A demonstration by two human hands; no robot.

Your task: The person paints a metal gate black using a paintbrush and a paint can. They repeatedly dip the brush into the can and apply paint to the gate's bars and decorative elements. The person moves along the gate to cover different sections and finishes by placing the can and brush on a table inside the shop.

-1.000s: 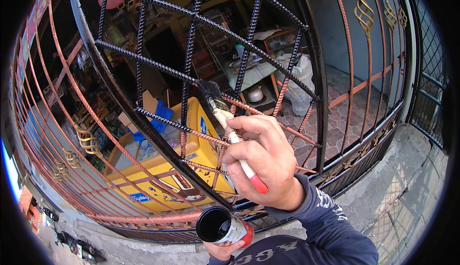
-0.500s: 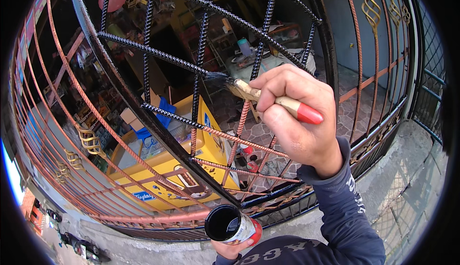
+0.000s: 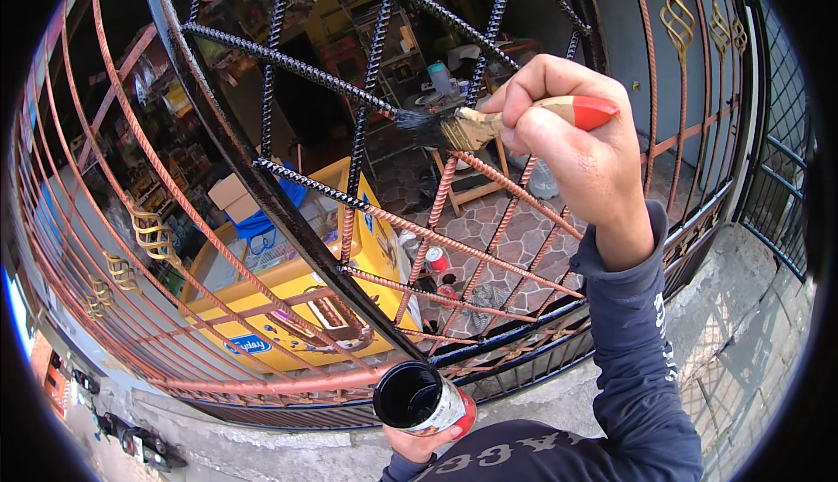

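A paintbrush point(image 3: 470, 130) with a red-tipped handle is gripped in the closed fingers of my right hand point(image 3: 580, 124). Its dark, wet bristles touch a slanting ribbed bar point(image 3: 305, 69) of the metal gate, coated glossy black up to about the bristles. Lower down, other crossing bars point(image 3: 471, 251) are still bare reddish brown. Close to my body, my left hand point(image 3: 417, 444) holds an open paint can point(image 3: 451, 412) from below. Black paint shows inside the can, which is tilted a little; part of that hand is hidden behind it.
Behind the gate stands a yellow chest freezer point(image 3: 305, 325) with a cardboard box point(image 3: 234, 196) on top. Reddish bars with twisted ornaments point(image 3: 154, 236) curve along the left. A concrete ledge point(image 3: 559, 395) runs below the gate. Parked motorcycles point(image 3: 140, 443) show at lower left.
My right hand and the brush have shifted right along the slanting bar. The view has tilted down slightly. My left hand still holds the paint can near my body.
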